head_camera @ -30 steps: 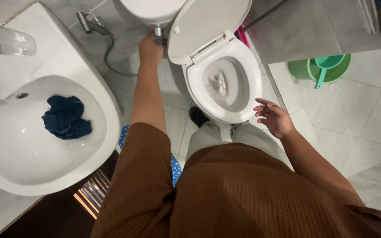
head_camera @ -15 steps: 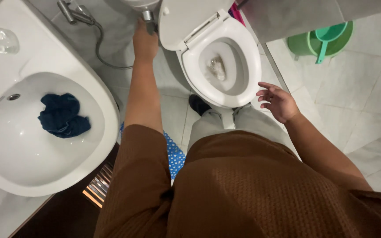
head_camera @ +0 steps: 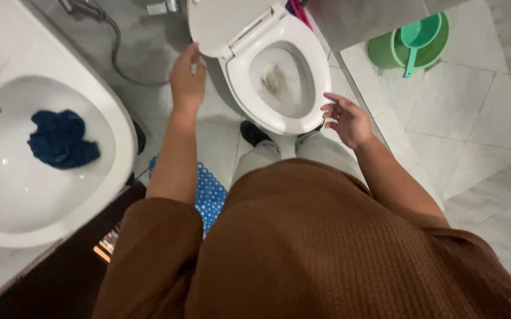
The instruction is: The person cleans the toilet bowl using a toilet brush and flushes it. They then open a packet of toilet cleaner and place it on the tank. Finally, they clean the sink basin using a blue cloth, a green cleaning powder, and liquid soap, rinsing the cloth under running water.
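White sink (head_camera: 99,195) at left, dark blue cloth (head_camera: 60,139) lying in its basin | left hand (head_camera: 187,80) empty, fingers loosely spread, beside raised toilet lid (head_camera: 223,23) | toilet bowl (head_camera: 279,77) open, water murky | right hand (head_camera: 344,121) empty, fingers wide, just beside seat rim | green bucket (head_camera: 388,50) at far right.

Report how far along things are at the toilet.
Done: the toilet lid is up and the seat is down. In hand: nothing; the left hand hangs open beside the lid, and the right hand is spread by the seat's rim. Possibly left: the bowl water looks murky, a dark blue cloth lies in the sink, and the green bucket stands apart.
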